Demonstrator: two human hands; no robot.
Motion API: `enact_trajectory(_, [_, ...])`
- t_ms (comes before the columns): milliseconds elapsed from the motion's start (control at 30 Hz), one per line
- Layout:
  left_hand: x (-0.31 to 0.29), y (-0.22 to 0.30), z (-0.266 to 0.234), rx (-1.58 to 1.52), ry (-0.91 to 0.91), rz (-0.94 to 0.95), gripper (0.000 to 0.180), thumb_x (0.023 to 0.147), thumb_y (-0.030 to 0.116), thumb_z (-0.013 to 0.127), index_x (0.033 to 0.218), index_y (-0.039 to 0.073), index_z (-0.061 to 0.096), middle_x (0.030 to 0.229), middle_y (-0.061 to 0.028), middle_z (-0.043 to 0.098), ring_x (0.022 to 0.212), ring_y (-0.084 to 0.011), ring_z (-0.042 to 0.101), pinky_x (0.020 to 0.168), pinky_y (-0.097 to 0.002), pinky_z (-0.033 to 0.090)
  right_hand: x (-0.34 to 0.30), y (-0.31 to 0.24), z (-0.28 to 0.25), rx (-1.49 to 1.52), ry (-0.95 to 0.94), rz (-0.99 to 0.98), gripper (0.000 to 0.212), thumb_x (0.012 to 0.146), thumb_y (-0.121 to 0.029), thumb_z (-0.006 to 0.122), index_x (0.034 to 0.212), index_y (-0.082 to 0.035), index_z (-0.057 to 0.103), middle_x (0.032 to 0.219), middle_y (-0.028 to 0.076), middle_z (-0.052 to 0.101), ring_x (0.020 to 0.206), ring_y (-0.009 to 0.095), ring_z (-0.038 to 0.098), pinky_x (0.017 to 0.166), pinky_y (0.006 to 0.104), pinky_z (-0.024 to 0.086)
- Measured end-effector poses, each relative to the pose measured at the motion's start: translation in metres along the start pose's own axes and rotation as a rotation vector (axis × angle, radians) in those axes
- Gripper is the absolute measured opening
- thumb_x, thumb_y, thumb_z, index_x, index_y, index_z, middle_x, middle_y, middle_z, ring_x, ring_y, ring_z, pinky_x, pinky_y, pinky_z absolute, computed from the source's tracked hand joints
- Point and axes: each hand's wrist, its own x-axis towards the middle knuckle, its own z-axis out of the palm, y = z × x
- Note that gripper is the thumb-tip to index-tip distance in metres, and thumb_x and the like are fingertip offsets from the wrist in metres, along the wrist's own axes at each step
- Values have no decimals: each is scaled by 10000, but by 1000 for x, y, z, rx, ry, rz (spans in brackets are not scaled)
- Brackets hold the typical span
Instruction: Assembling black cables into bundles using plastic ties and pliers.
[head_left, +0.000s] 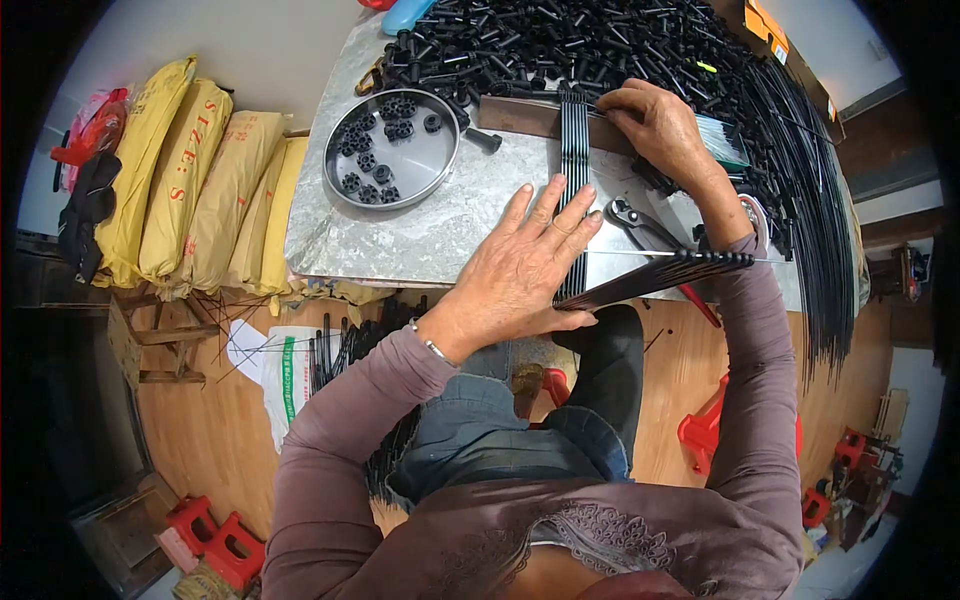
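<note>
Two hands: left hand (520,255), fingers spread over black rods (574,140), seemingly steadying them; right hand (665,130), fingers bunched near their far ends, I cannot tell on what.
Rods: lying near-to-far across the brown bar (515,117), likely propped.
Worktop (370,245): tray (425,165) left, corralling small black parts (398,105).

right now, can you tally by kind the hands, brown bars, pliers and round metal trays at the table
Hands, left hand and right hand: 2
Brown bar: 1
Pliers: 1
Round metal tray: 1
Total: 5
</note>
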Motion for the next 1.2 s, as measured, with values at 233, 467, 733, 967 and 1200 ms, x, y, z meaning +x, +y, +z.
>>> enact_trajectory(233, [1,-2,0,26,-9,36,921,676,535,739,1351,-8,427,1469,-193,303,1381,-393,232,1120,-517,215,14,6,-2,-108,39,-171,120,789,-105,619,885,-87,690,869,67,656,803,285,639,707,397,499])
enact_trajectory(467, [-1,-2,0,9,-6,39,921,672,532,744,1351,-5,430,1465,-199,306,1385,-396,220,1120,-519,219,21,1,0,-53,-25,-66,124,778,-84,622,884,-78,686,845,80,677,789,289,650,712,399,502])
enact_trajectory(733, [-1,-4,1,29,-1,52,929,680,559,736,1354,-2,429,1467,-202,302,1388,-398,210,1123,-518,220,25,9,3,134,-119,76,155,820,-131,646,955,-90,710,871,82,705,807,234,676,747,332,510])
enact_trajectory(967, [0,-3,0,35,-6,41,931,684,569,730,1358,2,427,1470,-200,298,1390,-397,209,1125,-516,217,30,15,1,133,-110,-70,138,829,-85,625,941,-78,705,854,87,703,806,235,676,752,332,513])
enact_trajectory(1200, [0,-2,-1,36,-6,43,923,683,561,733,1354,3,431,1467,-197,306,1387,-391,221,1123,-515,219,24,12,10,264,-129,62,151,841,-88,635,975,-22,660,859,86,671,799,180,632,752,304,496])
